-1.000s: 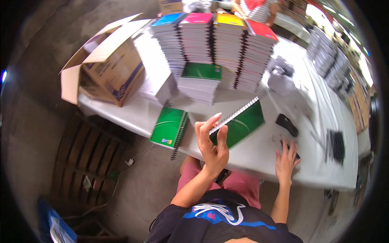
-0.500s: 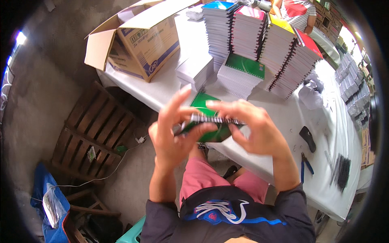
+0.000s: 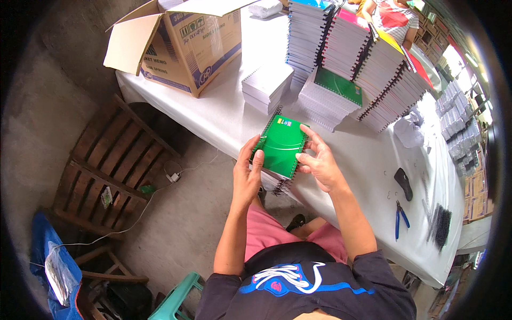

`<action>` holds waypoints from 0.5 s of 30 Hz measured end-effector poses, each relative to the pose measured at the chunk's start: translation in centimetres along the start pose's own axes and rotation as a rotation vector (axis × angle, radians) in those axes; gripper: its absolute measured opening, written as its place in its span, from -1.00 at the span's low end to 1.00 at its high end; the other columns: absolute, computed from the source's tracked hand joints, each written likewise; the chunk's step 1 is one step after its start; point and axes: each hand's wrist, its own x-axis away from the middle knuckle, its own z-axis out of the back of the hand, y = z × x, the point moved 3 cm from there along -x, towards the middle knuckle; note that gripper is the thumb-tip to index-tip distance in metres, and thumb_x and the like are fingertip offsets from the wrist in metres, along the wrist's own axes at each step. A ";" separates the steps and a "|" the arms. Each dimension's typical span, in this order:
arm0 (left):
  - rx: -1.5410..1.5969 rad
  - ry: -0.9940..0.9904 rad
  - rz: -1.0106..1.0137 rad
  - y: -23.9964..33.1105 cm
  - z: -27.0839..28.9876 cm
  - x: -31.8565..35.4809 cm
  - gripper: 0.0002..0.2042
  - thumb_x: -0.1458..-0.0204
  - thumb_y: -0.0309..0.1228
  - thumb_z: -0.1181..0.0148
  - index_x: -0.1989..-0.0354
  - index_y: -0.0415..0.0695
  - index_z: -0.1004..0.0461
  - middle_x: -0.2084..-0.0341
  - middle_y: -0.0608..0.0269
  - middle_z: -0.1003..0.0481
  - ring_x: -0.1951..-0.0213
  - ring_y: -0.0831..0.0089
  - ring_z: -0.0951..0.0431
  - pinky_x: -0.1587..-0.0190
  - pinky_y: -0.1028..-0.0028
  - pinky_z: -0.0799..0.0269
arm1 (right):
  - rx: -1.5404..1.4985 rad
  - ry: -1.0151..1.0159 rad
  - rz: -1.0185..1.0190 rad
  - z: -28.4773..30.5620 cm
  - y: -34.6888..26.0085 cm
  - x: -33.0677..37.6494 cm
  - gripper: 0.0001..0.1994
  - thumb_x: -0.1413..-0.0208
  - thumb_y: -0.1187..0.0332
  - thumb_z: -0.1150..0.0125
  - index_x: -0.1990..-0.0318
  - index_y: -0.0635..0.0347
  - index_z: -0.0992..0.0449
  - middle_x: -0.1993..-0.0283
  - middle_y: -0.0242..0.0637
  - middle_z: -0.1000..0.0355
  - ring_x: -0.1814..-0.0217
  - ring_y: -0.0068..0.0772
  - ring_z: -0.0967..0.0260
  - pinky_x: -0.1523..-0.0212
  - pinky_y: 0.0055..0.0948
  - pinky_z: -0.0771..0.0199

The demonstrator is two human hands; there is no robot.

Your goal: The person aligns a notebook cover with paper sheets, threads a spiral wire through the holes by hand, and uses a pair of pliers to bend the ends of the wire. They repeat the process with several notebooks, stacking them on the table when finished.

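Observation:
Between my hands is a small green spiral notebook (image 3: pixel 280 148), cover up, at the near edge of the white-clothed table. My left hand (image 3: pixel 246 173) grips its left side, thumb at the cover's edge. On the right side, my right hand (image 3: pixel 320 164) pinches the black coil edge with thumb and fingers. More notebooks with black coils (image 3: pixel 281 185) show beneath it. Just beyond stand a stack of white paper blocks (image 3: pixel 266 82) and a stack of page blocks (image 3: pixel 326 110) topped by a green cover (image 3: pixel 341 87).
Tall stacks of blue (image 3: pixel 305 45), pink (image 3: pixel 345 47), yellow (image 3: pixel 377 66) and red spiral notebooks rise behind. An open cardboard box (image 3: pixel 200 48) is at the far left. Blue-handled pliers (image 3: pixel 401 220), a black tool (image 3: pixel 404 184) and loose coils (image 3: pixel 441 226) lie right. Another person (image 3: pixel 394 22) is beyond.
The notebook was tilted edge-on between my raised hands. Now it is lower and flat, with its cover facing up. My hands have moved down to its two sides.

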 end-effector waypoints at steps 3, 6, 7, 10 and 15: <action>-0.001 0.003 0.007 -0.3 -0.2 0.2 -0.60 -0.23 -0.23 0.07 -0.14 -0.23 -0.33 -0.09 0.07 -0.36 -0.14 0.33 -0.32 -0.19 0.41 -0.14 | 0.039 0.007 0.015 0.0 -0.3 -0.1 -0.29 -0.04 0.61 -0.12 -0.35 0.12 0.04 -0.03 -0.12 -0.24 0.14 -0.39 -0.42 0.25 -0.40 -0.58; 0.158 0.042 0.075 0.1 -0.3 0.3 -0.59 -0.25 -0.19 0.11 -0.12 -0.24 -0.34 -0.07 0.09 -0.37 -0.11 0.37 -0.33 -0.17 0.44 -0.17 | 0.166 -0.001 0.054 0.4 -0.7 -0.1 -0.24 0.00 0.53 -0.24 -0.35 0.13 0.02 0.09 -0.14 -0.31 0.28 -0.44 -0.46 0.33 -0.48 -0.57; 0.131 0.040 0.061 -0.1 -0.3 0.2 -0.58 -0.26 -0.18 0.12 -0.11 -0.25 -0.35 -0.05 0.09 -0.38 -0.09 0.39 -0.34 -0.15 0.45 -0.18 | 0.219 -0.001 0.063 0.5 -0.7 -0.2 -0.22 0.02 0.49 -0.29 -0.34 0.14 0.01 0.13 -0.15 -0.34 0.34 -0.47 -0.47 0.37 -0.51 -0.57; 0.085 0.054 0.043 -0.8 -0.5 -0.3 -0.58 -0.26 -0.16 0.14 -0.08 -0.26 -0.38 -0.01 0.12 -0.41 -0.05 0.42 -0.36 -0.12 0.46 -0.21 | 0.379 0.014 0.067 0.9 -0.2 -0.5 -0.15 0.12 0.38 -0.42 -0.33 0.13 -0.03 0.32 -0.24 -0.39 0.46 -0.53 -0.45 0.46 -0.56 -0.52; 0.065 0.112 0.075 -0.8 -1.0 -0.4 -0.54 -0.27 -0.11 0.20 -0.04 -0.26 -0.41 0.05 0.16 -0.44 -0.05 0.47 -0.34 -0.14 0.47 -0.17 | 0.486 0.027 0.024 1.1 -1.0 -0.4 -0.09 0.20 0.27 -0.49 -0.33 0.10 -0.06 0.46 -0.31 -0.40 0.51 -0.56 -0.43 0.52 -0.53 -0.46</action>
